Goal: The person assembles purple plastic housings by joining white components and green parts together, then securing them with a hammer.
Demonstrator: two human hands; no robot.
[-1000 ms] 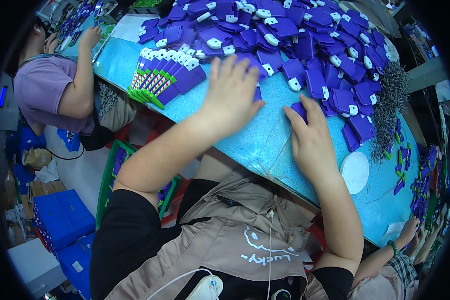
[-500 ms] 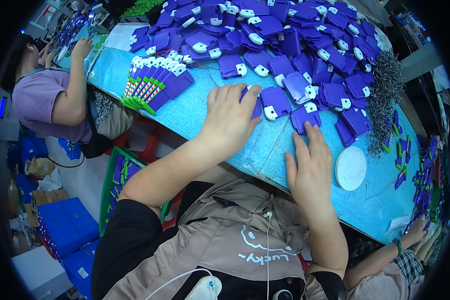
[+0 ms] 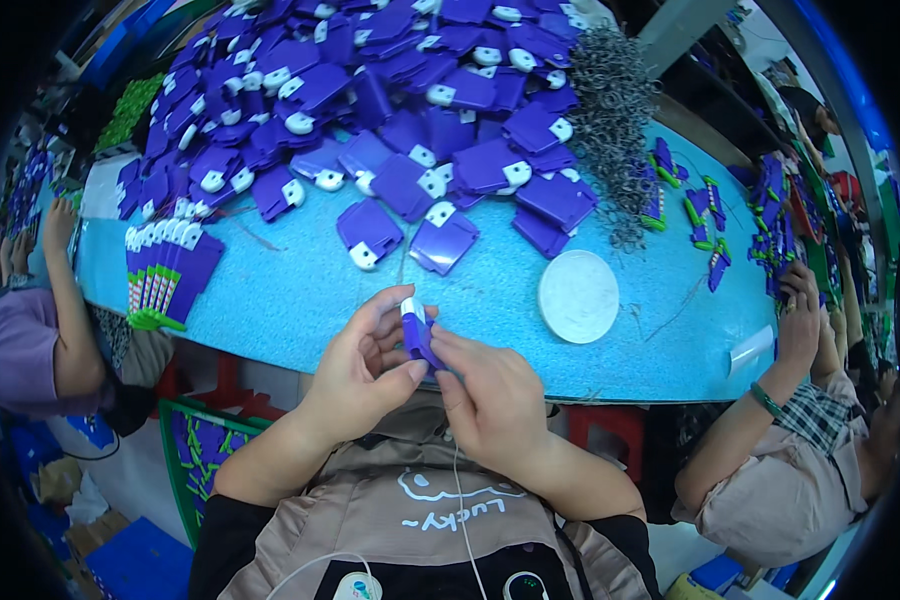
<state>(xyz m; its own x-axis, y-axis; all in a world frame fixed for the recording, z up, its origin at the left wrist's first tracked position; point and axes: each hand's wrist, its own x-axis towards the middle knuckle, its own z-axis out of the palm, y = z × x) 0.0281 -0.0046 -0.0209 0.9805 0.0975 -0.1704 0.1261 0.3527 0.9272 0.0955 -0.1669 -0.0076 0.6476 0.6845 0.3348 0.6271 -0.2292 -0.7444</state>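
A flat purple plastic piece with a white end (image 3: 416,335) is held up in front of my body, above the table's near edge. My left hand (image 3: 362,368) grips it with bent fingers and thumb. From the other side my right hand (image 3: 495,395) closes its fingertips on the lower purple part, so both hands touch it. Beyond them on the table lie two similar purple pieces with white ends, one to the left (image 3: 369,228) and one to the right (image 3: 444,238).
A large heap of purple pieces (image 3: 310,85) covers the far table (image 3: 300,300). Fanned pieces with striped, green ends (image 3: 168,270) lie left. Right are a white round dish (image 3: 578,296) and tangled grey metal wire bits (image 3: 610,130). A green crate (image 3: 177,470) stands below; co-workers sit either side.
Both hands have drawn back from the heap and come together near my body, now holding a purple piece between them. The whole view has swung, shifting the table's things leftward.
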